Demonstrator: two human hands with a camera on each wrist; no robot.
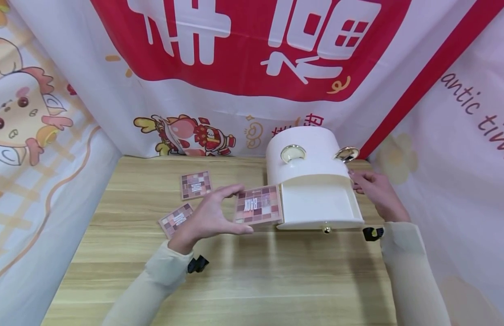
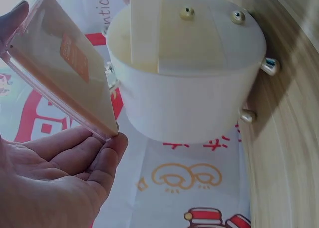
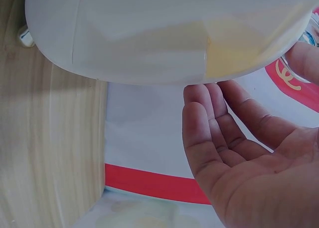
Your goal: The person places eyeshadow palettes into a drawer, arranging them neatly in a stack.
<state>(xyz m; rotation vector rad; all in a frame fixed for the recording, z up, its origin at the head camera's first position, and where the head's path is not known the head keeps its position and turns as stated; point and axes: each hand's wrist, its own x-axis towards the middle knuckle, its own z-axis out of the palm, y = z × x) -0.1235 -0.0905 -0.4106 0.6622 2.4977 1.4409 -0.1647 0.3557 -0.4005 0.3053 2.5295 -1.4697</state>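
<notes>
My left hand [image 1: 211,215] holds an eyeshadow palette [image 1: 258,205] by its edges, thumb on one side and fingers on the other. In the left wrist view its pale back [image 2: 65,58] shows, tilted, with an orange label. The palette is at the left edge of the pulled-out drawer [image 1: 317,199] of a white storage box [image 1: 306,140]. The drawer has a gold knob [image 1: 326,230] on its front. Beside the box's right side is my right hand [image 1: 376,190]; in the right wrist view its loosely bent fingertips [image 3: 197,120] are right at the box's wall [image 3: 139,63].
Two more palettes lie on the wooden table: one farther back [image 1: 196,184] and one nearer [image 1: 175,219], partly behind my left hand. Two gold-rimmed round pieces [image 1: 293,154] stand out from the box's front. A printed cloth [image 1: 244,81] hangs behind the table.
</notes>
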